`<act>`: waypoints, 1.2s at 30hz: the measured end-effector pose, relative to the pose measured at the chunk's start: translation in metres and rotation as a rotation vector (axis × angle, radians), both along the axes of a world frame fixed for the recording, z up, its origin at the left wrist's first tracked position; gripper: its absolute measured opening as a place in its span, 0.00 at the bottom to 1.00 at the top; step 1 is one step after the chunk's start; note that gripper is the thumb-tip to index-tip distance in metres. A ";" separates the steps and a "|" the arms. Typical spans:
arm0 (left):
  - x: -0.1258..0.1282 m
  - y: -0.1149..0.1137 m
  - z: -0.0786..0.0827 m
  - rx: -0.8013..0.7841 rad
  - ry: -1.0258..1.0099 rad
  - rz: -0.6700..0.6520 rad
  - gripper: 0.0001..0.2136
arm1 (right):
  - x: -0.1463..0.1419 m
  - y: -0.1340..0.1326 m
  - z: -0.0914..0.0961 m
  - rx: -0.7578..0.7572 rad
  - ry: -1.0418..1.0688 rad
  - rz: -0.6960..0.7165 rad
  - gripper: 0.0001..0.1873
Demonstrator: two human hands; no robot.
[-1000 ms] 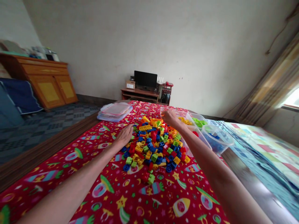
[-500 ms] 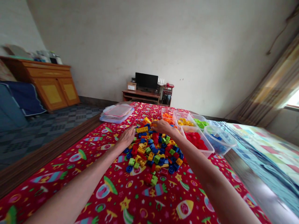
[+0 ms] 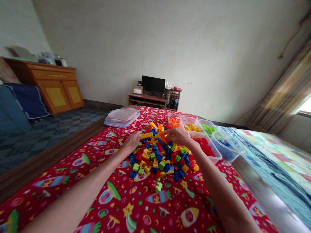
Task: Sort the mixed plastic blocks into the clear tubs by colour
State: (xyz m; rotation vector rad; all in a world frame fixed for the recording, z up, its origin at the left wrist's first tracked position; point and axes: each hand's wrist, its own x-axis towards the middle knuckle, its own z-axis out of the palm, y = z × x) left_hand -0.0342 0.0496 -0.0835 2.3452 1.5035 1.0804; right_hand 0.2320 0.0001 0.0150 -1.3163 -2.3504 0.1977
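Observation:
A heap of small plastic bricks in red, blue, yellow, green and orange lies on a red cloth with rocket prints. My left hand rests palm down on the heap's left edge, fingers loosely curled among the bricks. Over the far top of the heap my right hand pinches an orange brick between its fingertips. Just right of it stands a clear tub of red bricks.
More clear tubs hold orange, yellow, green and blue bricks. Stacked clear lids lie at the far left of the cloth. A wooden strip and floor run along the left; a patterned sheet lies to the right.
My right hand came back from over the tubs to the top of the heap and closed on an orange brick. The left hand stayed on the heap's left edge.

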 end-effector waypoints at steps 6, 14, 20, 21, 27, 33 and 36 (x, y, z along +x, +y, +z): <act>0.000 0.002 0.000 -0.001 0.014 0.004 0.25 | 0.020 -0.001 0.007 -0.053 0.158 0.008 0.16; -0.004 0.009 -0.008 0.022 0.029 -0.017 0.23 | 0.025 -0.008 0.015 0.047 0.207 -0.054 0.20; 0.001 0.007 0.002 0.106 0.022 0.030 0.23 | 0.020 -0.004 0.010 -0.164 0.545 -0.036 0.25; 0.002 0.007 0.005 0.149 0.015 0.043 0.23 | 0.019 -0.003 0.009 -0.199 0.588 -0.026 0.25; 0.009 0.006 0.016 0.084 0.100 -0.064 0.20 | 0.013 -0.003 0.004 -0.219 0.579 0.019 0.23; 0.014 -0.003 0.037 0.084 -0.039 -0.008 0.23 | 0.004 -0.004 0.002 -0.113 0.400 -0.090 0.20; 0.024 -0.013 0.053 0.007 -0.071 -0.107 0.26 | -0.002 -0.011 0.005 -0.023 0.305 -0.148 0.17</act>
